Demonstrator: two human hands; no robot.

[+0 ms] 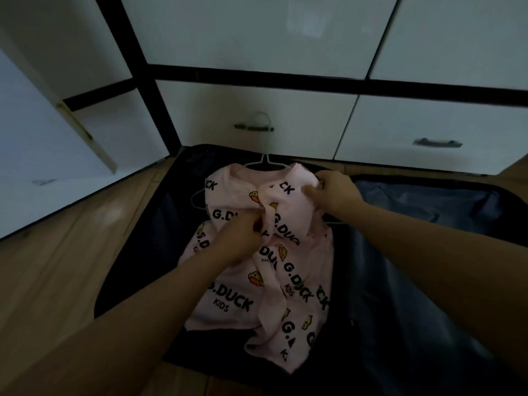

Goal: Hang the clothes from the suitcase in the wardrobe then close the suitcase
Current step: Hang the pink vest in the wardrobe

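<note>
A pink child's garment (243, 290) printed with black letters and yellow ducks lies crumpled in the open dark suitcase (414, 252) on the floor. A thin white hanger (265, 162) pokes out at its collar, hook pointing toward the wardrobe. My left hand (240, 238) pinches the fabric near the middle of the garment. My right hand (334, 192) grips a raised fold of the same garment near the right shoulder. The hanger's lower part is hidden under the cloth.
The white wardrobe stands right behind the suitcase, with two lower drawers (257, 118) with dark handles (437, 142). A white door (43, 155) stands open at the left. Wooden floor (57, 267) surrounds the suitcase.
</note>
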